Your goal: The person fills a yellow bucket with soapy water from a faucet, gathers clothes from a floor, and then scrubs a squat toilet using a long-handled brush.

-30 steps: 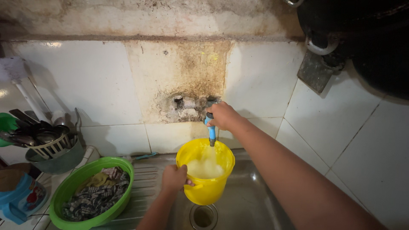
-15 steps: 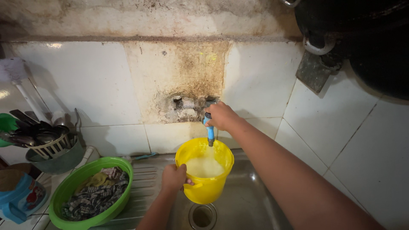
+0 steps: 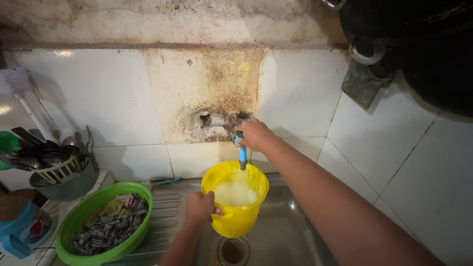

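Left hand (image 3: 199, 207) is wrapped around the near side of the yellow jug (image 3: 235, 199), fingers closed on what looks like its handle, and holds it above the drain (image 3: 233, 250) of the steel sink (image 3: 290, 236). Right hand (image 3: 253, 134) is closed on the tap (image 3: 241, 150) at the stained wall tile, with the blue spout pointing down into the jug's mouth. Frothy, pale water sits in the jug, well up its sides; whether water is running at this instant is hard to tell.

From the head view, the main risk is overflow: the jug looks well filled, so if the tap is not shut in time, water would run over the rim, into the sink and onto the left hand. A fuller jug also weighs more on a one-handed grip by the handle; with wet fingers it could tip or slip and dump its load. The spout sits near the far rim, so a small drift of the jug toward the person would send the stream down its outside.

At left, a green bowl (image 3: 106, 224) of cloths sits on the drainboard just beside the jug, near enough to catch splashes. A cutlery rack (image 3: 54, 170) stands behind it.
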